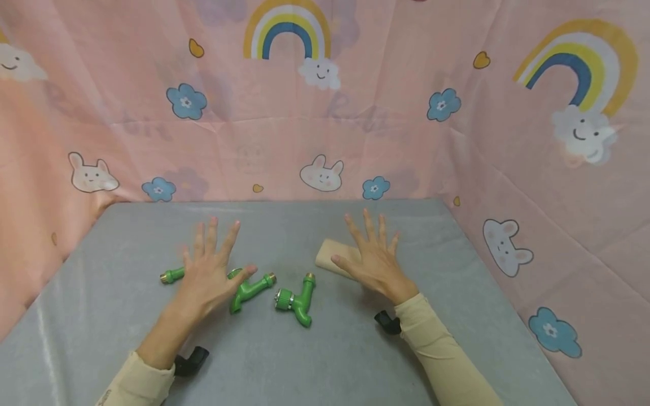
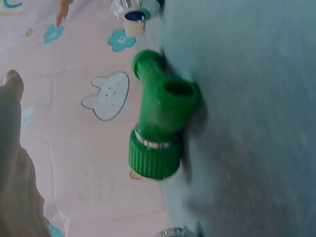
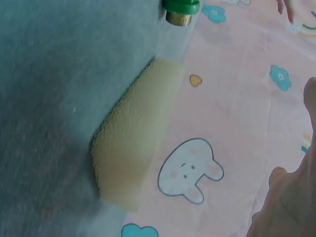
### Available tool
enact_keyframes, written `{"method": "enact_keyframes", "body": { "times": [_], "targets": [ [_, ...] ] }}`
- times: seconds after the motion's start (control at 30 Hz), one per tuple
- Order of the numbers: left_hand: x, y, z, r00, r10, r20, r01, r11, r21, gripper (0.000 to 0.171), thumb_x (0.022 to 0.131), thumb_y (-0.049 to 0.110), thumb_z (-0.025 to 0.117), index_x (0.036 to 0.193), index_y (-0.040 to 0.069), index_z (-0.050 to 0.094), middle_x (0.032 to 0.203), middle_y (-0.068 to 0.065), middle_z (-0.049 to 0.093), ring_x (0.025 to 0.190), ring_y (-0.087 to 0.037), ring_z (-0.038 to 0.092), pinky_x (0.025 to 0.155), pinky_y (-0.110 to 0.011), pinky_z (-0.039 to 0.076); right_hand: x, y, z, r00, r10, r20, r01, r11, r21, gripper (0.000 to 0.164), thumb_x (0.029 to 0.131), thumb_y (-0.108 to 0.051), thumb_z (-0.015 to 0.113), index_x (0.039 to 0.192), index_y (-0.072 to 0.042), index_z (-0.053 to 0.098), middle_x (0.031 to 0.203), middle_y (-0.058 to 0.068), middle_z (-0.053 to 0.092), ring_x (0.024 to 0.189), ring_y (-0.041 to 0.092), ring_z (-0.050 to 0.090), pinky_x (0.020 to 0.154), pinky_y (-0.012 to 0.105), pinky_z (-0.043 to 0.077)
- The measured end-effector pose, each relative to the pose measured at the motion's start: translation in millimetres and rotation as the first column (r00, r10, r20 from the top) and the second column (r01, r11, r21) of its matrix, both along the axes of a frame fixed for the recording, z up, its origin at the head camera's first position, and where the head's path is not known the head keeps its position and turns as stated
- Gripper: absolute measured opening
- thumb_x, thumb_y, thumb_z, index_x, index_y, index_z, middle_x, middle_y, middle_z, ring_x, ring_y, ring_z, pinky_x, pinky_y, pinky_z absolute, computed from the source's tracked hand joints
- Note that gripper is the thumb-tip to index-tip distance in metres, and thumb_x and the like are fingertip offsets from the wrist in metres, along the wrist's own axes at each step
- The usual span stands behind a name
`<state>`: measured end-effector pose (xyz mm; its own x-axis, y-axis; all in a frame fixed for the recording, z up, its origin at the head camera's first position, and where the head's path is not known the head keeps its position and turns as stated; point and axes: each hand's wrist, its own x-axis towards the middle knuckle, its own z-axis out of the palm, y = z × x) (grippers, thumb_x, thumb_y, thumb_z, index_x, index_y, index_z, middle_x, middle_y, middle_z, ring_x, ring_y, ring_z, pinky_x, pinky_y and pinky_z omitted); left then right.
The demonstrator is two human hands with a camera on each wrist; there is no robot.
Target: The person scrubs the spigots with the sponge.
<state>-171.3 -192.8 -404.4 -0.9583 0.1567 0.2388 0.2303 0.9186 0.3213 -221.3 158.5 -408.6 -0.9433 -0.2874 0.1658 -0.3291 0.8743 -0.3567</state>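
My left hand (image 1: 205,282) is held with its fingers spread over the left side of the grey table, gripping nothing. Below and around it lie two green plastic taps: one (image 1: 172,275) mostly hidden by the hand, the other (image 1: 249,290) partly under the thumb in the head view. A third green tap (image 1: 303,301) lies on its side between the hands. In the left wrist view a tap (image 2: 160,111) shows its spout opening and ribbed knob. My right hand (image 1: 378,262), fingers also spread, overlaps a beige folded cloth (image 3: 136,133) without holding it.
The grey table (image 1: 325,361) is bordered by a pink printed curtain (image 1: 376,141) behind and at the sides. Black pieces (image 1: 192,361) stick out from both wrists, low over the tabletop.
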Motion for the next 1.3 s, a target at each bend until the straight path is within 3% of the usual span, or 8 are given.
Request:
{"method": "enact_keyframes", "body": {
  "times": [0.17, 0.3, 0.53, 0.67, 0.77, 0.93, 1.2, 1.3],
  "targets": [
    [2.7, 12.3, -3.6, 0.998, -0.062, -0.02, 0.063, 0.998, 0.012, 0.093, 0.095, 0.06, 0.06, 0.164, 0.028, 0.008, 0.17, -0.021, 0.0, 0.156, -0.049, 0.002, 0.116, -0.079, 0.015, -0.1, -5.8, -3.1, 0.999, 0.038, 0.008, -0.038, 0.999, 0.023, 0.095, 0.091, -0.072, 0.053, 0.164, -0.031, 0.009, 0.172, 0.012, -0.008, 0.156, 0.045, -0.015, 0.114, 0.081, -0.007],
    [4.9, 28.8, -10.7, 0.981, -0.189, -0.042, 0.191, 0.979, 0.065, 0.092, 0.093, 0.045, 0.07, 0.163, 0.02, 0.016, 0.168, -0.023, 0.016, 0.155, -0.047, 0.012, 0.118, -0.074, 0.022, 1.3, -7.8, -6.7, 0.997, 0.076, 0.022, -0.077, 0.996, 0.049, 0.099, 0.088, -0.066, 0.063, 0.164, -0.029, 0.011, 0.171, 0.019, -0.002, 0.156, 0.048, -0.006, 0.114, 0.083, -0.003],
    [19.1, 51.2, -17.6, 0.916, -0.393, 0.08, 0.375, 0.91, 0.177, 0.072, 0.09, 0.026, 0.076, 0.151, 0.007, 0.044, 0.152, -0.016, 0.051, 0.14, -0.037, 0.048, 0.115, -0.057, 0.041, 0.7, -1.6, -15.8, 0.989, 0.106, 0.108, -0.111, 0.993, 0.039, 0.095, 0.09, -0.041, 0.076, 0.163, -0.026, 0.017, 0.169, 0.025, 0.005, 0.153, 0.053, 0.01, 0.114, 0.082, 0.014],
    [25.6, 55.6, -19.9, 0.865, -0.464, 0.193, 0.432, 0.883, 0.185, 0.062, 0.09, 0.016, 0.075, 0.146, 0.003, 0.05, 0.149, -0.019, 0.053, 0.138, -0.039, 0.05, 0.115, -0.057, 0.041, 1.7, 3.0, -22.1, 0.98, 0.141, 0.138, -0.151, 0.987, 0.062, 0.078, 0.095, -0.025, 0.072, 0.16, -0.017, 0.03, 0.155, 0.028, 0.038, 0.137, 0.047, 0.044, 0.11, 0.069, 0.038],
    [28.5, 56.8, -21.2, 0.848, -0.465, 0.253, 0.424, 0.883, 0.201, 0.059, 0.091, 0.012, 0.074, 0.145, 0.003, 0.052, 0.148, -0.02, 0.053, 0.139, -0.041, 0.048, 0.114, -0.059, 0.041, 2.5, 4.7, -25.7, 0.978, 0.164, 0.128, -0.174, 0.982, 0.074, 0.065, 0.097, -0.018, 0.069, 0.156, -0.012, 0.04, 0.135, 0.026, 0.053, 0.115, 0.038, 0.056, 0.099, 0.057, 0.048],
    [28.4, 58.9, -27.0, 0.859, -0.445, 0.254, 0.4, 0.892, 0.211, 0.058, 0.091, 0.008, 0.073, 0.144, 0.004, 0.052, 0.146, -0.019, 0.055, 0.138, -0.04, 0.05, 0.114, -0.057, 0.042, 2.2, 5.8, -27.0, 0.979, 0.18, 0.101, -0.185, 0.981, 0.052, 0.059, 0.097, -0.014, 0.068, 0.152, -0.01, 0.046, 0.13, 0.027, 0.054, 0.108, 0.037, 0.057, 0.093, 0.055, 0.051],
    [23.7, 61.9, -32.6, 0.901, -0.377, 0.214, 0.318, 0.911, 0.263, 0.04, 0.096, 0.006, 0.065, 0.135, 0.009, 0.06, 0.128, -0.013, 0.065, 0.119, -0.031, 0.064, 0.1, -0.048, 0.055, 5.7, 0.1, -9.6, 0.97, 0.222, 0.098, -0.221, 0.975, -0.025, 0.059, 0.102, -0.02, 0.06, 0.157, -0.016, 0.038, 0.14, 0.028, 0.047, 0.112, 0.033, 0.056, 0.094, 0.053, 0.052],
    [20.9, 58.8, -27.4, 0.894, -0.377, 0.24, 0.258, 0.874, 0.411, 0.039, 0.098, 0.006, 0.061, 0.137, 0.009, 0.059, 0.13, -0.018, 0.062, 0.113, -0.032, 0.066, 0.089, -0.042, 0.06, 11.1, -6.4, 0.3, 0.961, 0.257, 0.098, -0.25, 0.965, -0.079, 0.061, 0.102, -0.023, 0.06, 0.158, -0.022, 0.036, 0.145, 0.028, 0.043, 0.117, 0.034, 0.054, 0.096, 0.053, 0.051]
  ]
}}
